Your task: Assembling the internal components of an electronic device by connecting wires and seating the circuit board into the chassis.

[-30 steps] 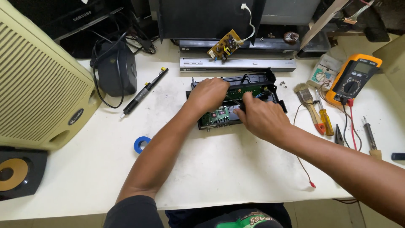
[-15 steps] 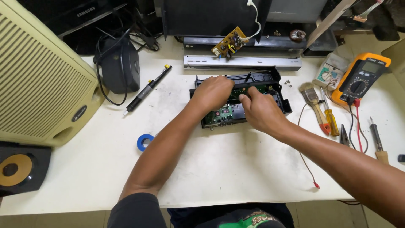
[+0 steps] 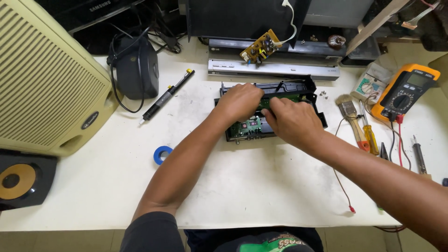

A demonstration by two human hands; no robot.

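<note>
From the head view, the left hand point(image 3: 241, 100) and right hand point(image 3: 291, 122) rest curled and close together on a green board point(image 3: 249, 126). The board sits inside an open black casing point(image 3: 275, 109) mid-table point(image 3: 261, 186). A multimeter point(image 3: 405, 93) lies to the right.

black open chassis point(image 3: 298, 88) | green circuit board point(image 3: 249, 125) inside | flat on table

Bright, even light is falling from above onto the pale worktop point(image 3: 261, 186), casting only soft shadows beneath the forearms. Focus is holding sharp throughout, while the wide lens is bending lines near the edges.
</note>
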